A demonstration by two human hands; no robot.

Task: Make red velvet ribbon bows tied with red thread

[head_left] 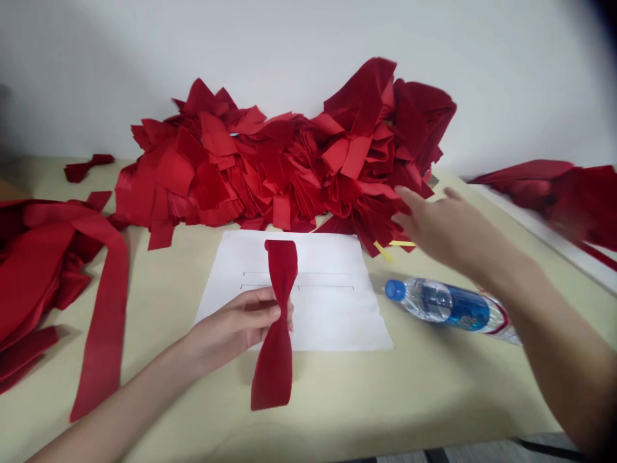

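Note:
My left hand (236,325) pinches a red velvet ribbon bow (272,379) at its gathered middle. The bow is held upright above a white paper sheet (337,321) printed with thin black lines. To the right, my right hand (434,222) is stretched out over the table by the pile's right end, slightly blurred, its fingers apart and nothing visible in them. Just below and left of it, thin yellow strips (385,251) lie by the pile of red ribbon pieces (270,167).
A water bottle (448,305) with a blue cap lies on its side under my right forearm. Long red ribbons (103,308) are heaped at the left. A small red bow (87,168) rests at the back left. More red fabric (554,193) lies at the far right.

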